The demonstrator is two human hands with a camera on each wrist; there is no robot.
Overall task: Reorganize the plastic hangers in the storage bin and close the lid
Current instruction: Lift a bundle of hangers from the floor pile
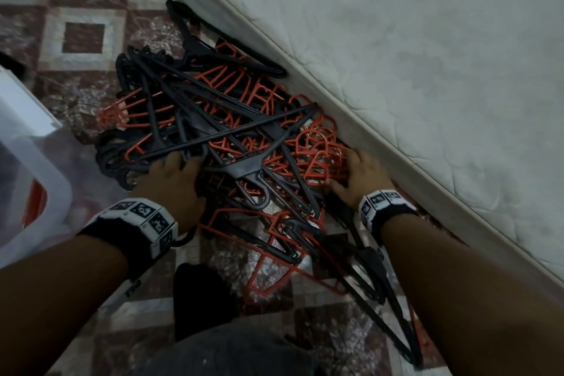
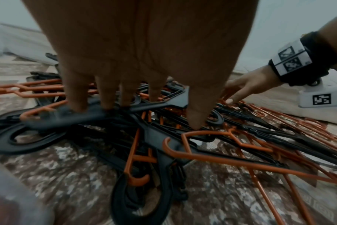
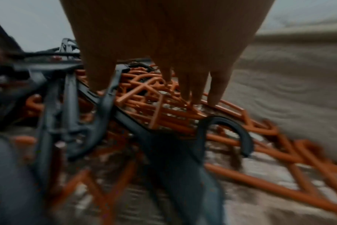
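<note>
A tangled pile of black and orange plastic hangers (image 1: 232,128) lies on the patterned carpet beside a mattress. My left hand (image 1: 180,163) reaches into the pile's left side. Its fingers (image 2: 108,97) are straight and press down on a black hanger (image 2: 83,115), with the thumb (image 2: 194,115) pointing down beside them. My right hand (image 1: 354,166) rests on the pile's right side, its spread fingers (image 3: 194,89) touching the orange hangers (image 3: 156,106). Neither hand is curled round anything. The translucent storage bin (image 1: 39,171) stands at the left edge, partly out of view.
A white mattress (image 1: 412,55) runs diagonally along the right side, close against the hangers. Patterned brown and cream carpet (image 1: 82,36) covers the floor. My dark-clothed leg (image 1: 201,299) is at the bottom centre. More hangers (image 1: 351,268) trail toward me under the right forearm.
</note>
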